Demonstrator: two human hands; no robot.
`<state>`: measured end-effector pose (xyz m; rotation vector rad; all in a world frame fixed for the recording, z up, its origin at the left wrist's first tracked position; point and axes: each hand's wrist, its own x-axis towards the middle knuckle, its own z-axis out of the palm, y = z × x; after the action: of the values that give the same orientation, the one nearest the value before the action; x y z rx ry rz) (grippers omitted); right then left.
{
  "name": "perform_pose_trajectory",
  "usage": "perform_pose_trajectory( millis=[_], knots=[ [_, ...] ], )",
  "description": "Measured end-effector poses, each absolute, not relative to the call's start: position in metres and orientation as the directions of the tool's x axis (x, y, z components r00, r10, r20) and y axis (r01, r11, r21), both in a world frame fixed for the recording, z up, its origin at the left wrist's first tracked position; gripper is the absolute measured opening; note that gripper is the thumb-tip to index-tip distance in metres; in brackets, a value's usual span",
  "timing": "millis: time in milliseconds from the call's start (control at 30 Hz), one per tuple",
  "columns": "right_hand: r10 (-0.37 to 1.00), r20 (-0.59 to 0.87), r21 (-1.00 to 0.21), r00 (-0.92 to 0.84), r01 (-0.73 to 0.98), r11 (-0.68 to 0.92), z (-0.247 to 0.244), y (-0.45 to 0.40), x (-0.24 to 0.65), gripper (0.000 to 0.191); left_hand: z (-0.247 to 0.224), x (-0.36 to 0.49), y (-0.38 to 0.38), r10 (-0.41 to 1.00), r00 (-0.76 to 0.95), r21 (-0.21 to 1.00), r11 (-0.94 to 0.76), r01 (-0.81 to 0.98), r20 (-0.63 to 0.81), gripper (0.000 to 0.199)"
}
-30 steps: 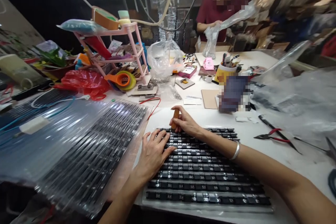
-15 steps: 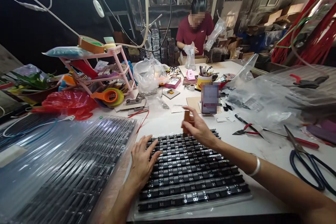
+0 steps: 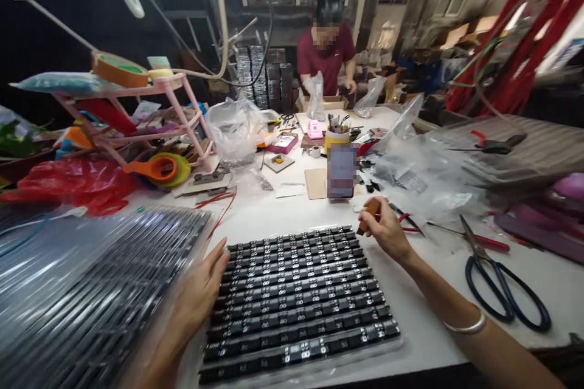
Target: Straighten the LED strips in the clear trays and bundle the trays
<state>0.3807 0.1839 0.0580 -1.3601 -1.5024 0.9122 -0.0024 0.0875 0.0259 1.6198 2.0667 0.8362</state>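
In front of me lies a clear plastic tray (image 3: 401, 340) with rows of small black electronic boards (image 3: 296, 292). My left hand (image 3: 201, 282) is at the tray's left side, its fingers stretched out along the ends of the rows. It holds nothing that I can see, and motion blurs it a little. Just off the tray's far right corner, my right hand (image 3: 387, 231) grips a small brown block (image 3: 370, 214) between thumb and fingers. The block is tilted, with a dark lower end.
More filled trays under plastic (image 3: 114, 279) lie on the left. Large scissors (image 3: 490, 279), a red-handled screwdriver (image 3: 490, 243) and clear bags (image 3: 410, 170) are on the right. A phone (image 3: 342, 171) stands behind the tray. Across the table a person (image 3: 326, 48) works beside a box.
My right hand has moved right with the brown block, from over the rows to beside the far right corner. My left hand has slid off the rows to the left edge. The view has shifted.
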Motion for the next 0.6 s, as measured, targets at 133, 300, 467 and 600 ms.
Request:
perform_pose_trajectory(
  millis=[133,300,467,600],
  knots=[
    [0.991,0.11,-0.861,-0.073,0.49,0.132,0.063,0.183,0.381,0.02,0.014,-0.01,0.091,0.958,-0.279,0.702,0.155,0.695,0.064,0.064],
    [0.993,0.056,-0.789,-0.105,0.605,0.108,0.063,0.185,0.382,0.023,0.013,-0.011,0.089,0.952,-0.306,0.715,0.192,0.673,0.033,0.069],
    [0.993,0.048,-0.773,-0.107,0.626,0.105,0.062,0.189,0.384,0.023,0.016,-0.01,0.087,0.94,-0.341,0.721,0.227,0.654,0.013,0.071],
    [0.992,0.049,-0.772,-0.116,0.626,0.111,0.062,0.19,0.384,0.021,0.017,-0.01,0.088,0.934,-0.358,0.734,0.238,0.636,0.007,0.073]
  ],
)
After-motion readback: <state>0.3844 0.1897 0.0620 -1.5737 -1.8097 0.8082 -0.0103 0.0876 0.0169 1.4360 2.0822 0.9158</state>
